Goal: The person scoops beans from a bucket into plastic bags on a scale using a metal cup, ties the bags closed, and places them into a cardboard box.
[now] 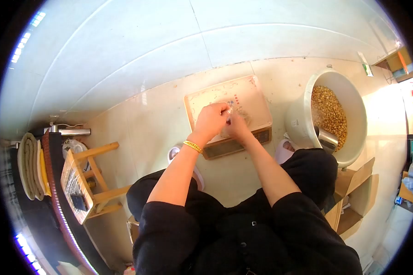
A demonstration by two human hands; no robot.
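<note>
My left hand (211, 120), with a gold bracelet at the wrist, is closed, its fingertips pinching near the top of a clear plastic bag (244, 115). Close beside it, my right hand (237, 128) is also closed at the gathered plastic. The bag's contents are too faint to make out. Both hands are above the pale tray of a weighing scale (257, 98), whose dark display panel (234, 145) faces me and is partly hidden by my right forearm.
At the right stands a large pale bucket (357, 107) holding yellow kernels (328, 112) and a metal scoop (327, 138). Below it is an opened cardboard box (360, 197). A wooden stool (103, 195) with a dark phone-like object (79, 202) stands left. A tiled wall (160, 41) runs behind.
</note>
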